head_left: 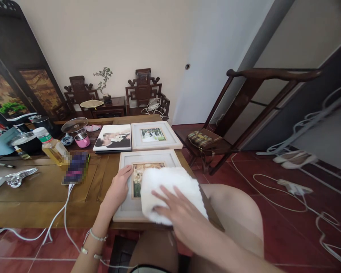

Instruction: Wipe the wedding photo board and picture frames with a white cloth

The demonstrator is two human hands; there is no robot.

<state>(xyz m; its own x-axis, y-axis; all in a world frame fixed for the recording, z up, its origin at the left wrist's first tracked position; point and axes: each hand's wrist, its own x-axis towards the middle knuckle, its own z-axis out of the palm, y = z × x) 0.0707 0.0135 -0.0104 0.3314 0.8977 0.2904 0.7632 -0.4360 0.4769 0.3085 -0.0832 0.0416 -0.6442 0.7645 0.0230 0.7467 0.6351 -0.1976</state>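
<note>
A pale wooden picture frame with a photo in its middle lies flat at the table's front right corner. My left hand holds the frame's left edge, fingertips resting on its border. On the right half of the frame, a fluffy white cloth covers part of the photo and hangs past the right side. My right hand presses on the cloth with its fingers somewhat spread. Just behind lies a second framed photo, beside a photo panel on the left.
Left on the wooden table are a phone with a white cable, an oil bottle, a pink cup and a metal clip-like tool. A wooden chair bearing a checked bag stands right. Cables cross the red floor.
</note>
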